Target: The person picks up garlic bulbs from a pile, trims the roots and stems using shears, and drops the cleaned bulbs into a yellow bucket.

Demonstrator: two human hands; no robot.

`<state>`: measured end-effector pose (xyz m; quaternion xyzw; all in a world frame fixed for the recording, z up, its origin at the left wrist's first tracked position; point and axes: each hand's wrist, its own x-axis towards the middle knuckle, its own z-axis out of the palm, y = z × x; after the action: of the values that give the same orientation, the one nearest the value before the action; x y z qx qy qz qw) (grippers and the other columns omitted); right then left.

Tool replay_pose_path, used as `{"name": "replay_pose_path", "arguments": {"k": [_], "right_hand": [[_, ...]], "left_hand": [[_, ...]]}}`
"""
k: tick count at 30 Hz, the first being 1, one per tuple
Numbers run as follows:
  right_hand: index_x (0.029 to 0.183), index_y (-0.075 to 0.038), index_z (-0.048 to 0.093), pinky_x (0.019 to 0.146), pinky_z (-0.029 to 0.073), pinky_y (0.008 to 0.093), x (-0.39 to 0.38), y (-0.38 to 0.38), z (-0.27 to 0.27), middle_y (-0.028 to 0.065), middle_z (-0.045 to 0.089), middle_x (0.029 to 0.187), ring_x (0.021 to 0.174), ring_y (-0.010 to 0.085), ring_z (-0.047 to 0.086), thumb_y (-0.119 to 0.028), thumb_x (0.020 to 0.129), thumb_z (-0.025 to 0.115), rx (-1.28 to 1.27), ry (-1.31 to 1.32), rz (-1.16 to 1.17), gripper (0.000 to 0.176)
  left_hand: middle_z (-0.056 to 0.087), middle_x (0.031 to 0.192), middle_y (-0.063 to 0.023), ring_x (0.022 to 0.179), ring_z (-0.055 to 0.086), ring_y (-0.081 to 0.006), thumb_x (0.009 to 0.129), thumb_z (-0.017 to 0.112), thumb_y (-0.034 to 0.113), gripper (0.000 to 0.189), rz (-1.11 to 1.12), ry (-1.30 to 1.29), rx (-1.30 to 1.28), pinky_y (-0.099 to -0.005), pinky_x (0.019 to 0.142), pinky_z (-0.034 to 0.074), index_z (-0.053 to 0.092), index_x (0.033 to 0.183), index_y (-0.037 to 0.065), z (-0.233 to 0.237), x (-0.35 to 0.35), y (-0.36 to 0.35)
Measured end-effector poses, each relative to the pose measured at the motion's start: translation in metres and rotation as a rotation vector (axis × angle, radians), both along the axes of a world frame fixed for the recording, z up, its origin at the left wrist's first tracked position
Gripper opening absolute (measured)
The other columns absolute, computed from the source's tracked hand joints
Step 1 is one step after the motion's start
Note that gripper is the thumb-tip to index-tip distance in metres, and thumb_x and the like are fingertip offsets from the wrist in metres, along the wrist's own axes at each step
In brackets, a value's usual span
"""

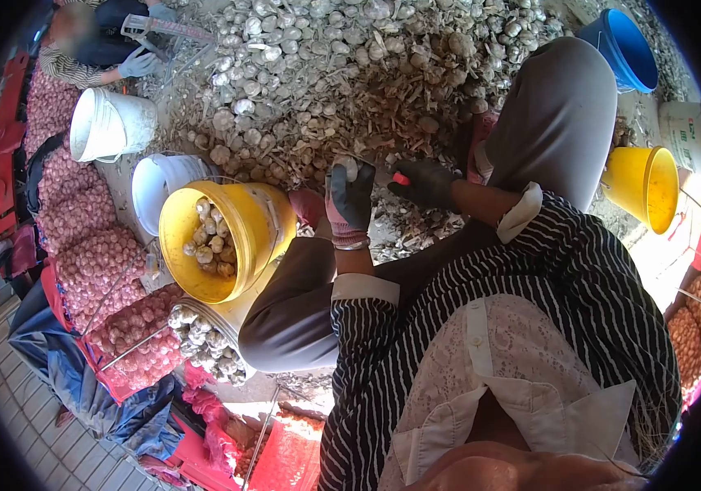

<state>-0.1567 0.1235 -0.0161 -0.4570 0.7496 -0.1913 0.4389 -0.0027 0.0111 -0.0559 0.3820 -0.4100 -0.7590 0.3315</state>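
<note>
My left hand, in a dark-palmed glove with a reddish cuff, is closed around a garlic bulb in front of my knees. Just to its right, my right hand wears a dark glove and grips a small cutting tool with a red handle. The tool's working end points toward the bulb, but its shape is hard to make out. Beyond both hands spreads a large heap of garlic bulbs mixed with dry stalks and skins. A yellow bucket partly filled with garlic bulbs leans by my left knee.
White buckets stand at the left, near full mesh sacks of garlic. A blue bucket and another yellow bucket are at the right. Another person's gloved hand shows at the top left. Loose bulbs lie below the yellow bucket.
</note>
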Motion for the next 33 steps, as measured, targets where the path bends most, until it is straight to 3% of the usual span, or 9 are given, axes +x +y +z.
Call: {"name": "replay_pose_path", "arguments": {"k": [9,11,16,18,21,22,24,28,33], "right_hand": [[0.097,-0.005,0.059,0.061,0.050,0.0395,-0.003,-0.008,-0.019,0.0111,0.062,0.076,0.064,0.0224,0.063,-0.043,0.084,0.064,0.040,-0.508,-0.280,0.040],[0.094,-0.005,0.059,0.053,0.050,0.0331,-0.010,-0.013,-0.018,0.0061,0.057,0.067,0.054,0.0157,0.057,-0.037,0.085,0.065,0.012,-1.111,-0.595,0.033],[0.093,-0.006,0.059,0.054,0.051,0.0304,-0.006,-0.020,-0.031,0.0034,0.055,0.071,0.060,0.0141,0.056,-0.033,0.085,0.067,0.058,-1.181,-0.886,0.030],[0.094,-0.006,0.058,0.055,0.051,0.0302,-0.004,-0.022,-0.033,0.0034,0.056,0.074,0.063,0.0142,0.056,-0.034,0.084,0.068,0.057,-1.079,-0.978,0.031],[0.095,-0.006,0.057,0.057,0.052,0.0302,-0.006,-0.025,-0.030,0.0037,0.057,0.078,0.067,0.0134,0.057,-0.033,0.085,0.068,0.135,-1.034,-0.987,0.031],[0.094,-0.006,0.057,0.057,0.052,0.0298,-0.007,-0.027,-0.029,0.0034,0.056,0.078,0.066,0.0129,0.056,-0.032,0.085,0.067,0.114,-1.033,-0.972,0.029],[0.093,-0.007,0.057,0.058,0.052,0.0295,-0.007,-0.028,-0.028,0.0031,0.056,0.077,0.066,0.0124,0.055,-0.032,0.086,0.067,0.090,-1.030,-0.963,0.028],[0.089,-0.008,0.055,0.056,0.049,0.0267,-0.007,-0.022,-0.033,0.0006,0.055,0.073,0.062,0.0098,0.054,-0.031,0.087,0.065,0.034,-1.006,-0.876,0.025],[0.092,-0.007,0.054,0.053,0.045,0.0257,-0.008,-0.018,-0.041,-0.0008,0.054,0.069,0.058,0.0084,0.052,-0.034,0.088,0.064,0.040,-0.882,-0.790,0.028]], "left_hand": [[0.065,0.095,-0.0040,0.087,0.059,-0.0232,0.084,0.057,0.030,0.024,0.077,0.774,0.482,-0.0416,0.087,0.046,0.064,0.093,0.009,0.010,0.000,-0.009],[0.066,0.099,-0.0053,0.086,0.060,-0.0246,0.083,0.058,0.032,0.026,0.197,0.708,0.486,-0.0434,0.089,0.045,0.064,0.093,0.009,0.014,0.008,-0.020],[0.062,0.088,-0.0067,0.087,0.060,-0.0275,0.081,0.062,0.038,0.030,0.317,0.669,0.637,-0.0429,0.084,0.051,0.059,0.084,0.009,0.004,-0.007,-0.059],[0.058,0.081,-0.0051,0.086,0.059,-0.0253,0.080,0.063,0.039,0.032,0.358,0.533,0.641,-0.0361,0.075,0.052,0.055,0.082,0.008,-0.015,-0.018,-0.084],[0.060,0.089,-0.0059,0.087,0.056,-0.0219,0.078,0.071,0.027,0.026,-0.349,-0.950,-0.902,-0.0311,0.066,0.046,0.058,0.092,0.008,-0.041,-0.031,-0.113],[0.060,0.089,-0.0059,0.087,0.056,-0.0219,0.078,0.071,0.027,0.026,-0.348,-0.946,-0.904,-0.0311,0.066,0.046,0.058,0.092,0.008,-0.066,-0.041,-0.133],[0.061,0.097,-0.0089,0.088,0.056,-0.0228,0.077,0.073,0.030,0.038,0.224,-0.592,0.671,-0.0350,0.071,0.049,0.061,0.104,0.007,-0.119,-0.069,-0.171],[0.061,0.112,-0.0108,0.098,0.057,-0.0271,0.073,0.072,0.051,0.071,-0.027,-1.519,0.330,-0.0456,0.084,0.051,0.054,0.124,0.005,-0.119,-0.129,-0.174],[0.061,0.114,-0.0125,0.095,0.061,-0.0268,0.071,0.075,0.048,0.075,0.031,-1.374,0.367,-0.0444,0.081,0.052,0.051,0.128,0.006,-0.107,-0.120,-0.162]]}}
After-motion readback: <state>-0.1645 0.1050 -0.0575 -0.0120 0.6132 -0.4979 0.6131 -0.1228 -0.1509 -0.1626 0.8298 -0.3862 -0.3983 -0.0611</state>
